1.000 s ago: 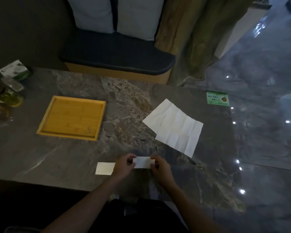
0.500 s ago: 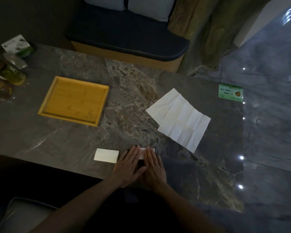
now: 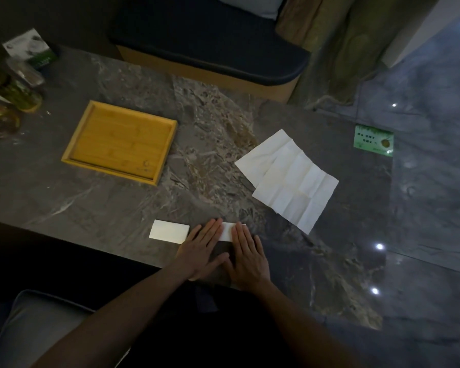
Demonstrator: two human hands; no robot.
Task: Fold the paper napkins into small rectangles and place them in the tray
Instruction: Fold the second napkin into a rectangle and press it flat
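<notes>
A folded white napkin (image 3: 226, 231) lies near the table's front edge, mostly covered by my hands. My left hand (image 3: 203, 250) lies flat on its left end and my right hand (image 3: 247, 257) lies flat on its right end, fingers straight. Just to the left, a second napkin folded into a small rectangle (image 3: 169, 231) rests on the table. Unfolded creased napkins (image 3: 290, 179) overlap to the right of centre. The wooden tray (image 3: 118, 142) sits at the left with nothing in it.
Dark marble table (image 3: 96, 208). Jars and a packet (image 3: 19, 83) stand at the far left edge. A green card (image 3: 373, 140) lies at the far right corner. A cushioned bench (image 3: 210, 43) is behind the table, and glossy floor lies to the right.
One second ago both hands pinched the small napkin above the table. They have since set it down and now press it flat with straight fingers.
</notes>
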